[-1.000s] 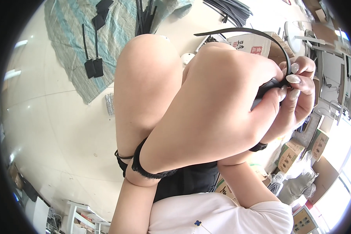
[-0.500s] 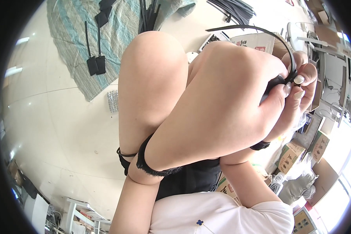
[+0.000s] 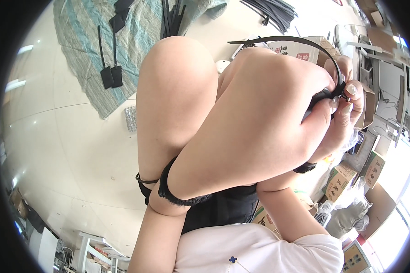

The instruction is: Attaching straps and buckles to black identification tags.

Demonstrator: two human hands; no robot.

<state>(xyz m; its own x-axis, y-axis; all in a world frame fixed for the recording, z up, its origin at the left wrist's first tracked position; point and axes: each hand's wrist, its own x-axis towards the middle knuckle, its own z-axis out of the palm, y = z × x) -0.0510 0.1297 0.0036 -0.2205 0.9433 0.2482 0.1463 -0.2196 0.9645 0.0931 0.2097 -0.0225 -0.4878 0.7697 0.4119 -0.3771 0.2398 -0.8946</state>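
Note:
A thin black strap [image 3: 325, 53] curves up and over to the left from my fingers, its far tip free in the air. My left hand [image 3: 305, 132], large and close in view, pinches a wider black piece [image 3: 320, 96] at the strap's base between thumb and fingers. Just beyond, my right hand [image 3: 340, 129] has its fingertips closed on the same spot, where a small dark, shiny part shows. The fingertips of both hands nearly meet there. My left hand partly hides the wider piece, so its full shape cannot be seen.
Black flat pieces with straps [image 3: 117, 75] lie on a striped woven sheet [image 3: 77, 41] on the floor. A bundle of black strips [image 3: 275, 13] lies at the far side. Cartons [image 3: 339, 182] and a plastic bag [image 3: 351, 211] stand on the right. My bent knee [image 3: 177, 59] rises in front.
The strap's free end has swung slightly left and down. My right fingers have shifted a little at the strap's base; both hands keep their grip.

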